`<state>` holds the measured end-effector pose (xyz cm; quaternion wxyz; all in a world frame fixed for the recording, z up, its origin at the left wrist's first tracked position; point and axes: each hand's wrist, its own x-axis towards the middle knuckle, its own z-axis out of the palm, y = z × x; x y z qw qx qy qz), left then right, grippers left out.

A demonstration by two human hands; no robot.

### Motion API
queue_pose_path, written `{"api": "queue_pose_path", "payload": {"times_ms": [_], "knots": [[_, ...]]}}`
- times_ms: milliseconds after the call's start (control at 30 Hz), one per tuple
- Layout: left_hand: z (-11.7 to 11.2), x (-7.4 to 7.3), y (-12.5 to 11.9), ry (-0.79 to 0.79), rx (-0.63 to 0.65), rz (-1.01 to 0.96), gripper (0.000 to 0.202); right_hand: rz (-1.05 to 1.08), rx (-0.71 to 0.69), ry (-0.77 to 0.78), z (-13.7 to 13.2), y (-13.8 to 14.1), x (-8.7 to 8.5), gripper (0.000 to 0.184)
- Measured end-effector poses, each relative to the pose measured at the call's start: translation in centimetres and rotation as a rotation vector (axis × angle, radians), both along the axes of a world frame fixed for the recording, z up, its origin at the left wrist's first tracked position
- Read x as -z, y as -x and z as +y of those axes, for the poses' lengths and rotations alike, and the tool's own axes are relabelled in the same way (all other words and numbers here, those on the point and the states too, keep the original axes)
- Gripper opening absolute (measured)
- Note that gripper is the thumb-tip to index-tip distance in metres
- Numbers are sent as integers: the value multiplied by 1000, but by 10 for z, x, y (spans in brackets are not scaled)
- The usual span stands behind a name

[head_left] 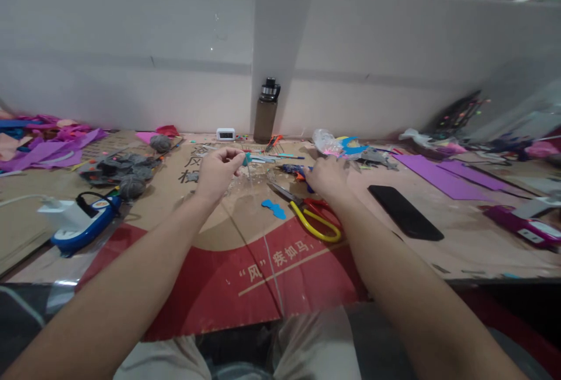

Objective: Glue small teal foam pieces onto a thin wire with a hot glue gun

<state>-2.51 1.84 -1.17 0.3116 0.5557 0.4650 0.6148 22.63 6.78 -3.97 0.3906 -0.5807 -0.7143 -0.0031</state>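
Observation:
My left hand point(219, 174) is closed in a pinch above the cardboard, with a small teal piece point(247, 159) at its fingertips. What the piece is made of is too small to tell. My right hand point(328, 176) is wrapped round a dark blue glue gun point(294, 168) with an orange trigger, whose nozzle points left. Just below that hand lies a pair of scissors point(314, 223) with red and yellow handles, blades to the upper left. A flat blue cut-out point(273, 209) with wavy edges rests on the cardboard between my hands.
A dark bottle point(266, 112) and a small white clock point(225, 134) stand by the wall. To the right lie a black phone point(405, 211) and purple sheets point(442, 176). A blue power strip point(85, 234), grey yarn balls point(132, 186) and coloured scraps point(56, 146) occupy the left.

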Motion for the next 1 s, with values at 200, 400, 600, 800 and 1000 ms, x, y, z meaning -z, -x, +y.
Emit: {"api": "queue_pose_path", "payload": {"times_ms": [200, 400, 600, 800, 1000], "knots": [[-10, -3, -7, -121, -149, 280, 13, 814, -441, 384, -52, 74, -24, 20], [-11, -2, -13, -58, -44, 250, 9, 1013, -623, 632, -68, 101, -19, 28], [-8, 2, -17, 6, 49, 207, 11, 603, -472, 187, -60, 83, -20, 8], [-13, -1, -20, 39, 91, 207, 10, 405, -401, 0, -64, 79, -22, 5], [-14, -3, -20, 33, 160, 239, 9, 301, -380, -57, -65, 76, -26, 9]]}}
